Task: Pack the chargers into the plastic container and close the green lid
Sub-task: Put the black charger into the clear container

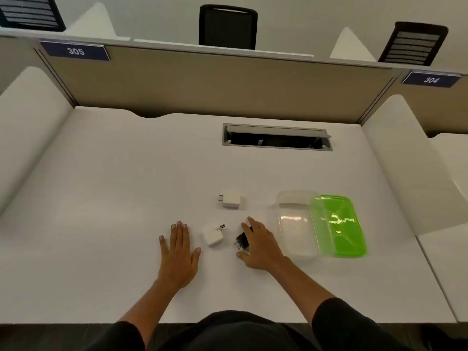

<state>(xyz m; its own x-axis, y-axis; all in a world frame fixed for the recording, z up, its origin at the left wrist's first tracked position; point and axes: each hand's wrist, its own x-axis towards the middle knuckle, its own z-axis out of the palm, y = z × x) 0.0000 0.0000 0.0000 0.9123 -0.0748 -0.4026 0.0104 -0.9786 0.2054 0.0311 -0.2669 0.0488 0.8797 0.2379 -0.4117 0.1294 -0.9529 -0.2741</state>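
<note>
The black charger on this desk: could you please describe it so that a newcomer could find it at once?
On the white desk, look just left of the clear plastic container with its green lid. The black charger lies there under the right hand. The other two chargers are white.

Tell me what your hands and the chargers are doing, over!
Left hand flat on desk. Right hand covering black charger. Box empty. Nothing blocking.

The right hand [260,245] covered most of the black charger [241,241], so its grip stayed unclear, and the bottom edge cut off both sleeves.
</note>
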